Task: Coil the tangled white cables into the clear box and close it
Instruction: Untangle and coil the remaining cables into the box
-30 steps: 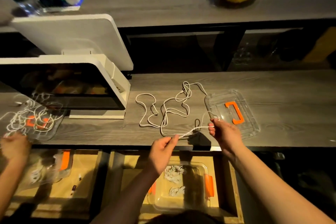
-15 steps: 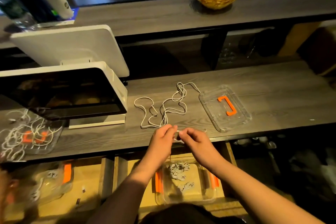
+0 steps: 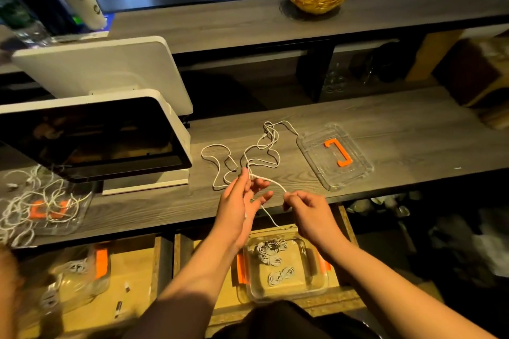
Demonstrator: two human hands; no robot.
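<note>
At the far left of the frame I see a second clear plastic lid with orange handle (image 3: 46,209) on the grey wood-grain table (image 3: 399,129), buried under a heap of tangled white cords (image 3: 33,201). Just right of it stands a white-framed tilted screen (image 3: 93,140). Toward the middle, a loose white cable (image 3: 248,151) sprawls in loops across the table. My left hand (image 3: 237,206) is raised at the table's near edge, fingers spread, with the cable running over them from the table; it is draped there, not clenched. From there a taut strand crosses to my right hand (image 3: 305,209), which pinches it between thumb and fingertips, and a tail hangs down toward the drawer below. In the lower middle, under both forearms, sits the clear rectangular plastic box with orange side clips (image 3: 303,286), open, with several small white coils inside. Right of centre, the clear flat lid with orange handle (image 3: 334,155) lies on the table, apart from the box.
</note>
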